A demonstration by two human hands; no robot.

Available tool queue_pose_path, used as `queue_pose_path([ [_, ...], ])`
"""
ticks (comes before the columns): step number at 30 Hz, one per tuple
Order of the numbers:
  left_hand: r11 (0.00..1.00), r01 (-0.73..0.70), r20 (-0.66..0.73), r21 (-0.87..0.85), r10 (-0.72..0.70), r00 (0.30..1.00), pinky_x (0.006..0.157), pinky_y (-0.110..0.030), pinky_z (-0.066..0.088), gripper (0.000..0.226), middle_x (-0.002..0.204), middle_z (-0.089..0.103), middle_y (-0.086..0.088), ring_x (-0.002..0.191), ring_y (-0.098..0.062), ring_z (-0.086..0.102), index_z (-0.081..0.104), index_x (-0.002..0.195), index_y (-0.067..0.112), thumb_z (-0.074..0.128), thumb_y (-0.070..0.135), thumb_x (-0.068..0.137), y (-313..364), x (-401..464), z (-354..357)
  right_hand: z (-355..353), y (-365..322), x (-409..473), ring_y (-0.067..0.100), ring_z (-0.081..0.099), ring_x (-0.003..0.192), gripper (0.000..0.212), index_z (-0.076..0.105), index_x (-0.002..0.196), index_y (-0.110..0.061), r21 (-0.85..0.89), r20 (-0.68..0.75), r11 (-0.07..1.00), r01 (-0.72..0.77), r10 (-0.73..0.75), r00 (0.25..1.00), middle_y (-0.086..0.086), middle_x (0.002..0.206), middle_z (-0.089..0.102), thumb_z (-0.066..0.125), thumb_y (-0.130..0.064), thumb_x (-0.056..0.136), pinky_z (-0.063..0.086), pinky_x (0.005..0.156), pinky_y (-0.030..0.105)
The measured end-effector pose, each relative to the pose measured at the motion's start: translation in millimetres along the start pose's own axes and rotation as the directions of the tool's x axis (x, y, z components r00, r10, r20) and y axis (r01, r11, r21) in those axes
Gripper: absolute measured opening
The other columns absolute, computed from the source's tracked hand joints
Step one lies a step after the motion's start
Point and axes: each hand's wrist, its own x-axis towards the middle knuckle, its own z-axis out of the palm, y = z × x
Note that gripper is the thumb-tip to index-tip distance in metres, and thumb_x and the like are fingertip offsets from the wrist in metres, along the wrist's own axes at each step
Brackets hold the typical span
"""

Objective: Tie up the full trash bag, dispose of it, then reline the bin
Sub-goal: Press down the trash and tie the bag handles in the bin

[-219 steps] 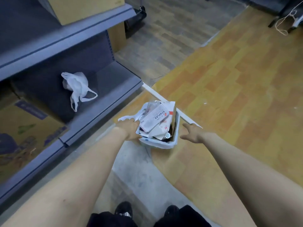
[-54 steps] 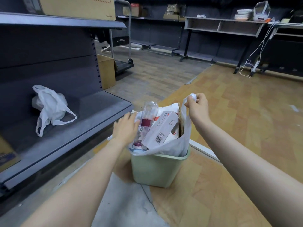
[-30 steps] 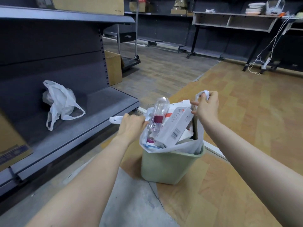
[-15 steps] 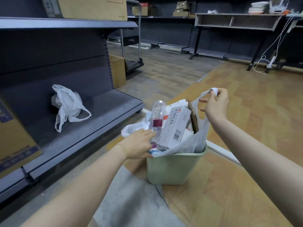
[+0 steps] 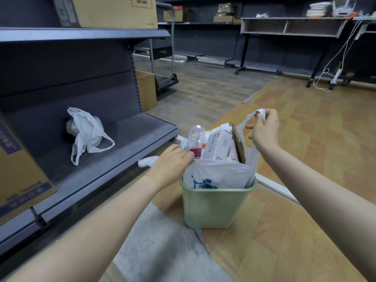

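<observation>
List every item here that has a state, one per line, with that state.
Trash bag: full, untied, in the bin, one handle raised.
Bin: upright on the floor, lined.
Right hand: pinches the raised handle.
Left hand: on the bag's left edge; grip hidden.
Bottle: upright in the bag, sticking out.
Staples box: tilted in the bag.
Spare bag: crumpled on the lower shelf.

Both arms reach forward. The left hand (image 5: pixel 173 163) is lower, palm down, fingers curled. The right hand (image 5: pixel 263 131) is raised higher, thumb and fingers pinching together.
</observation>
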Motion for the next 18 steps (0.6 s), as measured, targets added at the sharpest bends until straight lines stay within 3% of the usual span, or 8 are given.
queue_pose_path([
  [4, 0.997, 0.075, -0.04, 0.004, -0.075, 0.996, 0.068, -0.025, 0.029, 0.027, 0.049, 0.048, 0.0, 0.048, -0.021, 0.044, 0.05, 0.061, 0.013, 0.036, 0.017, 0.084, -1, 4, -1, -1, -1, -2, 0.021, 0.068, 0.084, 0.011, 0.04, 0.098, -0.016, -0.004, 0.004, 1.0, -0.018, 0.018, 1.0, -0.016, 0.081, 0.046, 0.03, -0.021, 0.099, 0.052, 0.085, 0.055],
  [6, 0.974, 0.223, 0.092, -0.036, -0.218, 0.971, 0.073, -0.028, 0.033, 0.042, 0.062, 0.051, 0.001, 0.06, -0.021, 0.045, 0.051, 0.07, 0.013, 0.025, 0.038, 0.092, -7, 5, -2, -3, -1, -2, 0.028, 0.066, 0.093, 0.011, 0.041, 0.097, -0.015, -0.012, 0.005, 1.0, -0.02, 0.02, 1.0, -0.012, 0.08, 0.049, 0.035, -0.023, 0.096, 0.051, 0.085, 0.054],
  [8, 0.91, 0.415, 0.272, -0.01, -0.397, 0.876, 0.081, -0.033, 0.035, 0.052, 0.082, 0.056, 0.001, 0.079, -0.022, 0.052, 0.055, 0.085, 0.014, 0.017, 0.05, 0.095, -14, 7, -3, -5, -3, -2, 0.028, 0.06, 0.099, 0.02, 0.045, 0.1, -0.011, -0.061, 0.006, 0.998, -0.007, 0.008, 1.0, -0.005, 0.088, 0.052, 0.042, -0.029, 0.092, 0.049, 0.085, 0.047],
  [10, 0.831, 0.554, 0.365, 0.05, -0.531, 0.764, 0.092, -0.039, 0.036, 0.046, 0.101, 0.06, -0.005, 0.096, -0.026, 0.055, 0.056, 0.102, 0.013, 0.024, 0.047, 0.099, -22, 8, 3, -5, -3, -3, 0.026, 0.055, 0.102, 0.029, 0.046, 0.104, -0.009, -0.121, 0.019, 0.993, -0.004, 0.007, 1.0, 0.001, 0.1, 0.052, 0.05, -0.034, 0.09, 0.043, 0.081, 0.039],
  [14, 0.73, 0.66, 0.558, 0.174, -0.626, 0.545, 0.106, -0.051, 0.03, 0.047, 0.121, 0.057, -0.014, 0.11, -0.034, 0.056, 0.046, 0.122, 0.007, 0.027, 0.044, 0.1, -29, 13, 26, -2, 5, -2, 0.029, 0.055, 0.104, 0.041, 0.044, 0.119, -0.014, -0.276, 0.14, 0.961, 0.03, 0.009, 0.99, 0.007, 0.115, 0.056, 0.057, -0.035, 0.087, 0.037, 0.074, 0.033],
  [18, 0.721, 0.674, 0.635, 0.163, -0.599, 0.488, 0.094, -0.042, 0.043, 0.041, 0.126, 0.055, -0.016, 0.112, -0.034, 0.056, 0.043, 0.125, 0.006, 0.027, 0.036, 0.101, -26, 17, 49, 4, 20, 4, 0.03, 0.055, 0.109, 0.045, 0.042, 0.132, -0.024, -0.467, 0.269, 0.868, 0.168, -0.041, 0.962, 0.006, 0.118, 0.06, 0.049, -0.04, 0.091, 0.035, 0.073, 0.031],
])
